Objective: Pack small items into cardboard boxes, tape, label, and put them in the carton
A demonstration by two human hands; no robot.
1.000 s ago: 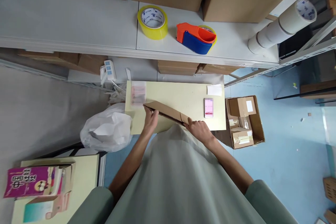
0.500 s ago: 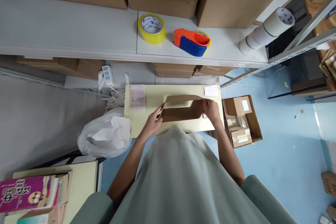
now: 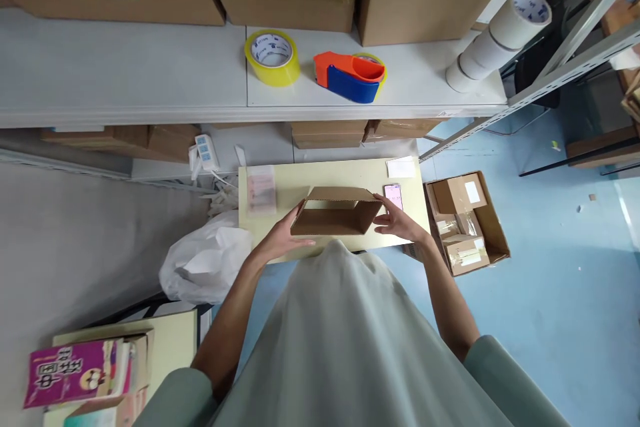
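Observation:
A small brown cardboard box (image 3: pixel 337 221), its near side open so that I look into it, is held between my two hands over the pale yellow table (image 3: pixel 320 172). My left hand (image 3: pixel 281 239) grips the box's left side, thumb near the lower edge and fingers at the upper corner. At the right side, my right hand (image 3: pixel 397 220) has its index finger at the top corner and the other fingers bent beside the wall. Just beyond that hand lies a phone (image 3: pixel 393 195) with a pinkish lit screen.
On the table are a pinkish sheet (image 3: pixel 261 190) and white paper (image 3: pixel 401 167). The shelf (image 3: pixel 150 73) above bears yellow tape (image 3: pixel 273 58), a tape dispenser (image 3: pixel 350 77) and white rolls (image 3: pixel 497 40). A carton of small boxes (image 3: pixel 493 220) sits right, a white plastic bag (image 3: pixel 205 260) left.
The box has turned so its opening faces me more squarely. My right hand has shifted slightly left and lower and its fingers have loosened; the phone is now uncovered.

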